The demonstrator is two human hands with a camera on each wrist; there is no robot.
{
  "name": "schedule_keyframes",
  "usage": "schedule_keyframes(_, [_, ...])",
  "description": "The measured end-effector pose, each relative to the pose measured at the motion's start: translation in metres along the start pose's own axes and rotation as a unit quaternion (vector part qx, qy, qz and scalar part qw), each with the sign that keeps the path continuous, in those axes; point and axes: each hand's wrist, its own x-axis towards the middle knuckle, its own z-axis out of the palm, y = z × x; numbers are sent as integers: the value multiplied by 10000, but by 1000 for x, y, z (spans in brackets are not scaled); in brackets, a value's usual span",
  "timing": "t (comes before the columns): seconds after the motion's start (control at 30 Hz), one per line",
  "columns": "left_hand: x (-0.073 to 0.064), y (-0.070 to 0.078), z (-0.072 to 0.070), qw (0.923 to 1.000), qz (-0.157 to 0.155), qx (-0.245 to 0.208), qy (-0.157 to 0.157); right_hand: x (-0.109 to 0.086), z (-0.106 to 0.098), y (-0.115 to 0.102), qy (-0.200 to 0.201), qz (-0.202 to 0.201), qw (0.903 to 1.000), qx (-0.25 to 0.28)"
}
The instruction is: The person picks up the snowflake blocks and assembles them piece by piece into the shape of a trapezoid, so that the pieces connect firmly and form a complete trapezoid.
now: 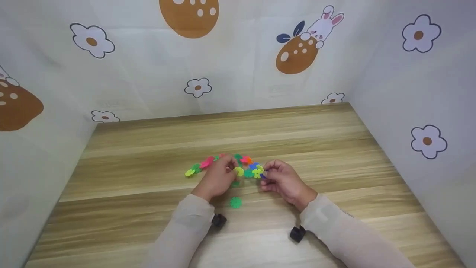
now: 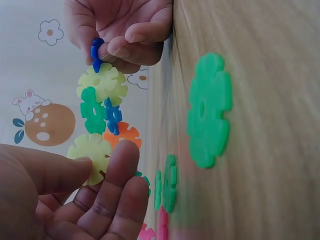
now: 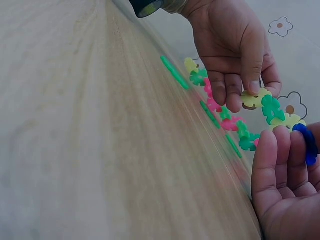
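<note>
Between thumb and fingers my left hand (image 1: 218, 175) pinches a yellow notched plastic disc (image 2: 90, 157), shaped like a flower. A green disc (image 2: 93, 111) joins it to another yellow disc (image 2: 102, 85). At the far end of this short row is a dark blue disc (image 2: 96, 55), which my right hand (image 1: 284, 180) pinches. The row overlaps a blue disc (image 2: 113, 117) and an orange disc (image 2: 125, 135) in the left wrist view. Behind my left hand curves a chain of linked discs, including a pink disc (image 1: 206, 162) and a yellow disc (image 1: 190, 172) at its left end.
A loose green disc (image 1: 235, 202) lies on the wooden table (image 1: 148, 223) in front of my hands. More green discs (image 2: 170, 182) lie beyond it, partly behind my left hand in the head view. A printed cloth (image 1: 241, 67) surrounds the table's back and sides.
</note>
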Motion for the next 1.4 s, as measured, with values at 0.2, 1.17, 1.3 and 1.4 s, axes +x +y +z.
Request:
schedule_keyframes(0.2, [0, 1, 0, 9999, 6, -80, -64, 0, 0, 0, -32, -7, 10000, 27])
schedule_keyframes(1.17, [-4, -1, 2, 9986, 444, -141, -240, 1, -5, 1, -503, 83, 9983, -274])
schedule_keyframes(1.3, [-4, 1, 4, 9991, 360, 51, -226, 1, -4, 2, -504, 84, 9980, -359])
schedule_keyframes(1.4, [-4, 2, 4, 9992, 338, 119, -180, 2, -2, 2, -459, 78, 9982, -368])
